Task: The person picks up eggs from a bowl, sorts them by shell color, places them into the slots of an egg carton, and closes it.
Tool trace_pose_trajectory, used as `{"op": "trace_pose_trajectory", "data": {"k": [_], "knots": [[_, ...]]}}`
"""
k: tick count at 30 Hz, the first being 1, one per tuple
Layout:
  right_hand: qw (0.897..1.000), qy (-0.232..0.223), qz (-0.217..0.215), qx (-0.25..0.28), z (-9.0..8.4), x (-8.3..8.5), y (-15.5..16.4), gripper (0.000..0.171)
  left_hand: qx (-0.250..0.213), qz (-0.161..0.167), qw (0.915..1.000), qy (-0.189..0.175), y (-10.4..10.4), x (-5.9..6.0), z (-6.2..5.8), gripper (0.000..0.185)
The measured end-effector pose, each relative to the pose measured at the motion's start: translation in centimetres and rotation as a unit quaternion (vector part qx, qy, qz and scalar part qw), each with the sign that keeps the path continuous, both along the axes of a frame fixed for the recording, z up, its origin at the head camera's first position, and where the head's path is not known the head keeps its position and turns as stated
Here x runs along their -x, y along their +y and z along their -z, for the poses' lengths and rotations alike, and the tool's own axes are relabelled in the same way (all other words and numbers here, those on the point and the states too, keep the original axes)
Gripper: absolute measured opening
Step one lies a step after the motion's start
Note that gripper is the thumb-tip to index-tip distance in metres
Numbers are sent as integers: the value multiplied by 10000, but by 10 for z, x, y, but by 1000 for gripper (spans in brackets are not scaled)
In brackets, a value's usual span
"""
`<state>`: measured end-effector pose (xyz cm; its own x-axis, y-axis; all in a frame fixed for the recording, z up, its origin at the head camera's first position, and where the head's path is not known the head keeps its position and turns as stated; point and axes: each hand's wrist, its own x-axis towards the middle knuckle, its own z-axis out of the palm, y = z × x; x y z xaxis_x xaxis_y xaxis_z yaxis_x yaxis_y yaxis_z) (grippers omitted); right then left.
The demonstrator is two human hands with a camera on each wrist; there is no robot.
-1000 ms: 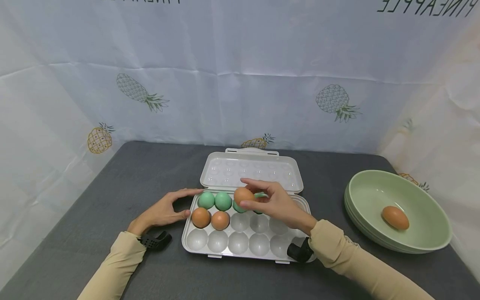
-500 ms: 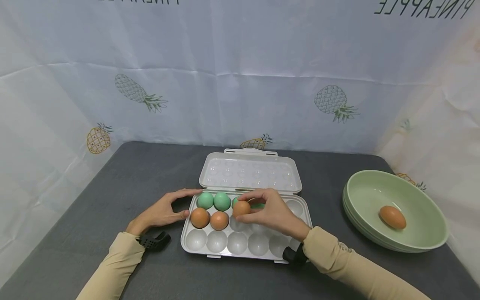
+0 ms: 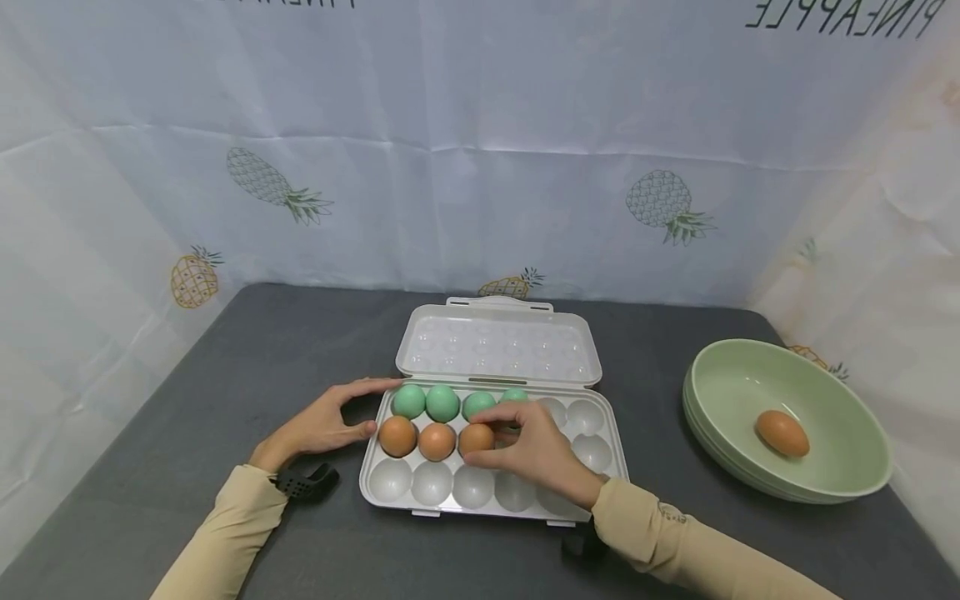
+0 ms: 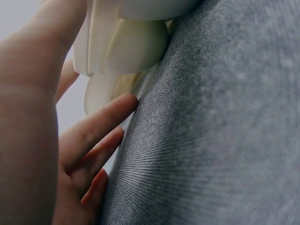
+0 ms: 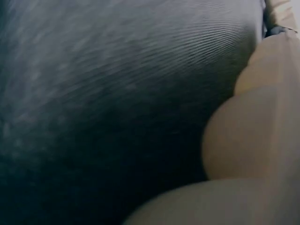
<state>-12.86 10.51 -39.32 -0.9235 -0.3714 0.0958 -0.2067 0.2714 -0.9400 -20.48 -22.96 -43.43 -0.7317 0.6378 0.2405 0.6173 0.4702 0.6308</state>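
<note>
A white egg tray [image 3: 600, 479] lies open in the middle of the grey table, its lid [image 3: 498, 347] folded back. Several green eggs [image 3: 442, 403] fill the left of the far row. The middle row holds two brown eggs [image 3: 397, 436] and a third brown egg [image 3: 474, 436], which sits in the third cell. My right hand [image 3: 487, 437] pinches that third egg between thumb and fingers. My left hand [image 3: 367, 407] rests flat on the table with straight fingers against the tray's left end. The left wrist view shows those fingers [image 4: 93, 126] beside the tray's edge [image 4: 126, 47].
A pale green bowl [image 3: 847, 433] stands at the right of the table with one brown egg [image 3: 782, 433] in it. A pineapple-print sheet hangs behind and along both sides. The right wrist view shows only blurred grey cloth and sleeve.
My right hand has brought the brown egg down and toward me, from above the far row into the third cell of the middle row. The left hand has stayed put.
</note>
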Motion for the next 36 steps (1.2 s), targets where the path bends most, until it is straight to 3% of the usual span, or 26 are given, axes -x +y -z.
{"op": "trace_pose_trajectory", "data": {"k": [10,18,21,27,36], "knots": [[9934,1042,293,-389,11,-4,-3,40,23,-14,10000,-8,0,0,0,63],[9891,1309,362,-572,14,-4,-2,41,-5,-41,10000,-38,0,1,0,63],[9907,1231,294,-491,15,-5,-2,42,-19,-22,10000,-41,0,1,1,64],[9978,631,167,95,10,-3,3,39,-48,-4,10000,-67,0,0,1,63],[9975,160,312,619,-18,7,14,45,6,-34,10000,-40,-1,0,1,62]]}}
